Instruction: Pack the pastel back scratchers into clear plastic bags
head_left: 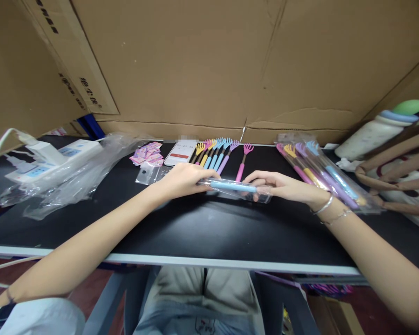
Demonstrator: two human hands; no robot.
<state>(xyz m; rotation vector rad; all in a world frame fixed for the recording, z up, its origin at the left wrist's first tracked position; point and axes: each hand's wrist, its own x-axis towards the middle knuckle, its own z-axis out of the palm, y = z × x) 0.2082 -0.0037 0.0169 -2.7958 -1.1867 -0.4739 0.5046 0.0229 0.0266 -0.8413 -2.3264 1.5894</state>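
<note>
A back scratcher with a light blue handle (233,186) lies level in a clear plastic sleeve (264,197), held just above the black table. My left hand (192,179) is closed on its left end and covers the claw. Closed at the other end, my right hand (270,184) pinches the sleeve beside the handle. Behind the hands, several loose back scratchers (214,158) lie side by side in yellow, pink, blue and purple. A single pink back scratcher (243,164) lies a little to their right. Several bagged back scratchers (317,172) rest beyond my right wrist.
Left of the scratchers are a phone (181,152), small printed cards (147,154) and an empty clear bag (145,174). Crumpled plastic (77,172) lies by a white power strip (56,160). At right stands a tilted bottle (373,132). Cardboard (209,65) walls the back.
</note>
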